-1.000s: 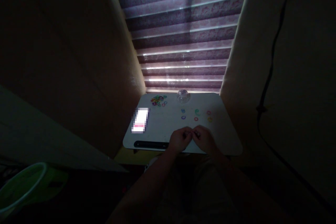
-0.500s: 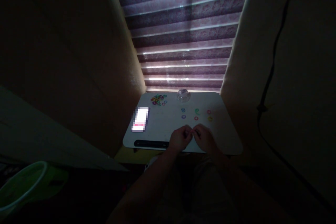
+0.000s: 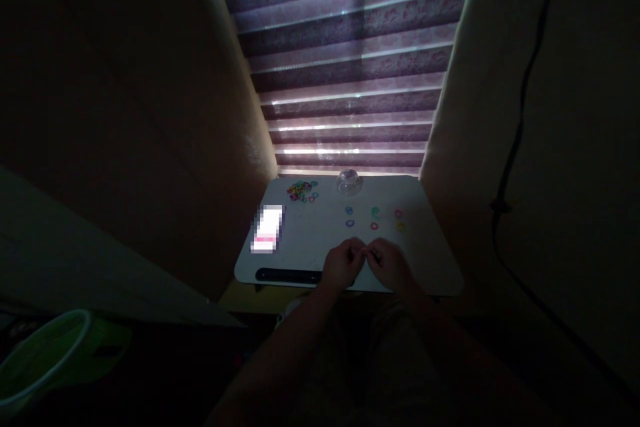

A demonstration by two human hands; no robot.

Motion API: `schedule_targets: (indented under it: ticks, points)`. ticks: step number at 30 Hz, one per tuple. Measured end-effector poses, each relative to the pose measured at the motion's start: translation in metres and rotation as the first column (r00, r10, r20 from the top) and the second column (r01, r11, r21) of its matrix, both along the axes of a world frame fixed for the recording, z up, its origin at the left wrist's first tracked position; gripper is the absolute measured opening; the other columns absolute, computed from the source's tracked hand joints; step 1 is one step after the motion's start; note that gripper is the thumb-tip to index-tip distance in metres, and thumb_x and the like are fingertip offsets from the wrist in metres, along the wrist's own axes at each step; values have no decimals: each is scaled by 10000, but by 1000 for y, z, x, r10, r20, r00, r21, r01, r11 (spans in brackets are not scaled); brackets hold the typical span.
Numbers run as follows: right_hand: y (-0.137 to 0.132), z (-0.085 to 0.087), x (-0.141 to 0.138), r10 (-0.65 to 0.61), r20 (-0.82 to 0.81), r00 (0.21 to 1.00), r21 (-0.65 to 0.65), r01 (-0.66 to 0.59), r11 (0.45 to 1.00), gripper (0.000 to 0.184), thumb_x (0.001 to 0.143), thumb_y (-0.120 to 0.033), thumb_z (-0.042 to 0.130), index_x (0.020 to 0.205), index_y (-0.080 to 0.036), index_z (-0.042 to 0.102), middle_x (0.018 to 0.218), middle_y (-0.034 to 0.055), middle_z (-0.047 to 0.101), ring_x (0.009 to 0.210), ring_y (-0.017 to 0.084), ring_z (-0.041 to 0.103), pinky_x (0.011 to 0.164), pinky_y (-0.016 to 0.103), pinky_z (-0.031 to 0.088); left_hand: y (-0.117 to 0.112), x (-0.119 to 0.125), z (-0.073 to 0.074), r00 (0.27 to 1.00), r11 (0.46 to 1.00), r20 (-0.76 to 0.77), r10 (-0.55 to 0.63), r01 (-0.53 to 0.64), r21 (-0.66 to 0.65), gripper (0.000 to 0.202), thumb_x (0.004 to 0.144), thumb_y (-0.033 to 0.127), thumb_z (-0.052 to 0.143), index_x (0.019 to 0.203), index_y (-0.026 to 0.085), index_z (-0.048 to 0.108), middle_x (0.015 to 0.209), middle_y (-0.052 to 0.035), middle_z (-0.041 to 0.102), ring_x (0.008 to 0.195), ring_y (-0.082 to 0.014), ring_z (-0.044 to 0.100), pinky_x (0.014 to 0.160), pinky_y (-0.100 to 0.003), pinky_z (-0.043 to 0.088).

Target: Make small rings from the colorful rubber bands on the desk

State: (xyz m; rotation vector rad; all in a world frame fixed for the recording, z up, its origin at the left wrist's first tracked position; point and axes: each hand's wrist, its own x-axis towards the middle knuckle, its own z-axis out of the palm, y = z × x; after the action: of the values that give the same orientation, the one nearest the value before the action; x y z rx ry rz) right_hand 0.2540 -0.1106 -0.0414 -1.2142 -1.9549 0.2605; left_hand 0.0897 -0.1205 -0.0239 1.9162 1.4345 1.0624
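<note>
My left hand (image 3: 345, 263) and my right hand (image 3: 387, 262) meet fingertip to fingertip over the near part of a white tabletop (image 3: 300, 237). Both are closed in a pinch; a small pinkish bit shows where the fingertips meet, too small and dim to name. Just beyond them lie small coloured bands in two rows: a blue one (image 3: 349, 210), a green one (image 3: 375, 212) and a pink one (image 3: 399, 213) behind, with a purple one (image 3: 350, 223), a red one (image 3: 375, 226) and a yellow one (image 3: 401, 227) in front.
A heap of mixed coloured bands (image 3: 301, 190) lies at the far left, beside a clear round container (image 3: 349, 181) at the back. A phone with a bright screen (image 3: 268, 229) rests at left. A dark slot (image 3: 287, 275) runs along the near edge. A green basket (image 3: 50, 353) stands lower left.
Hardly anything differs. My two hands stay pinched together in the same place, with only a very slight shift of the fingers; the bands on the table lie as before.
</note>
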Motion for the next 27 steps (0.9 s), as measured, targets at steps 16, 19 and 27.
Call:
schedule_targets:
  ticks: [16,19,27]
  points:
    - [1,1,0,-3,-5,1000,-7,3,1000,182,892,-276,539,727,-207,569,701,21,563,652,155,508,609,267,362,2,-1,0,999,999,26,-34,34,-2,280,890,439,572,834,175,646,738,-6,678,646,-119,588,609,-217,423]
    - [1,1,0,-4,-2,1000,11,5,1000,163,876,-253,551,721,-206,571,706,24,571,667,158,516,629,270,369,3,-1,-1,1000,1000,6,-5,5,-9,261,876,426,593,842,176,657,747,-16,691,644,-125,589,615,-223,434]
    - [0,3,0,-6,-16,1000,3,6,1000,178,903,-281,533,756,-209,602,714,30,582,679,164,525,643,276,377,4,-1,2,998,999,59,0,2,-48,245,870,412,607,861,182,693,730,-2,698,641,-120,601,630,-215,454]
